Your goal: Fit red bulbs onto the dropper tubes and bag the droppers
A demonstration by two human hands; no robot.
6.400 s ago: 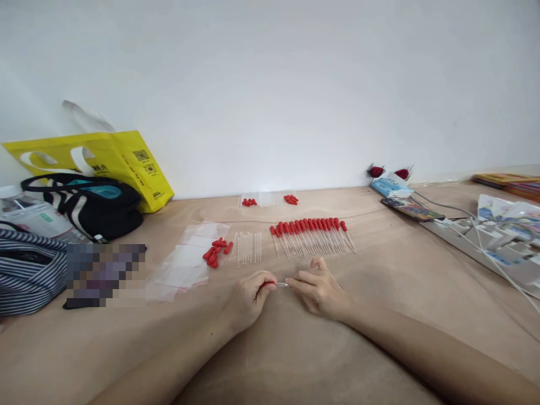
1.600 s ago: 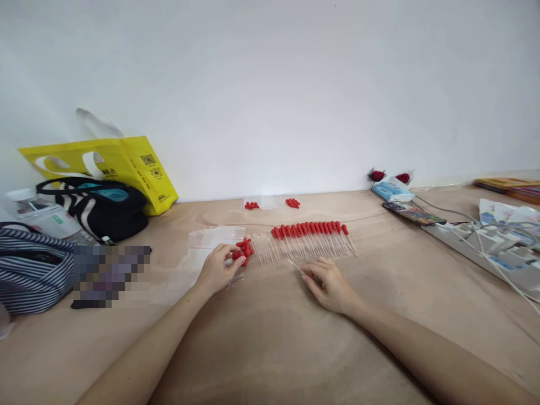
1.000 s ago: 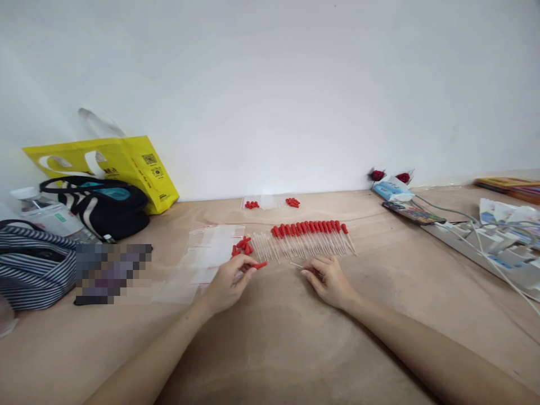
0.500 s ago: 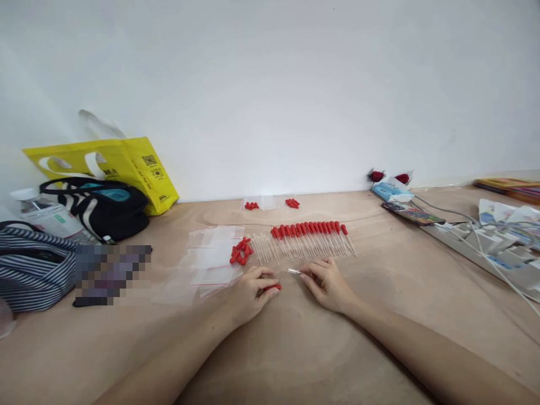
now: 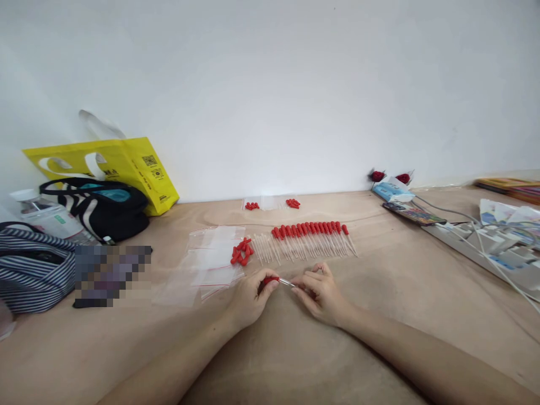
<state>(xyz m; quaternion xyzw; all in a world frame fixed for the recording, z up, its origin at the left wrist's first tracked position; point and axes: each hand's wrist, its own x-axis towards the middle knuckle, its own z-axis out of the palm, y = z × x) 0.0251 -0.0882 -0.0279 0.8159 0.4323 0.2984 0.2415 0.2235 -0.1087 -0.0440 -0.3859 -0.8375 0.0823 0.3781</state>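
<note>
Yellow bag (image 5: 134,169): 2 QR codes (image 5: 149,161)

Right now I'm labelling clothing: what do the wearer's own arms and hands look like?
The left hand and right hand are bare, without gloves. The left forearm and right forearm show no sleeves, watch or bracelet, and no ring is visible.

I count one camera, head-worn, looking forward and down across the table (image 5: 405,275). Wide view: pale wall (image 5: 270,95) fills the upper half, table the lower. Left hand (image 5: 251,296) and right hand (image 5: 321,296) sit below centre, fairly near; forearms (image 5: 400,350) are closest, running out at bottom left and bottom right of frame.
</note>
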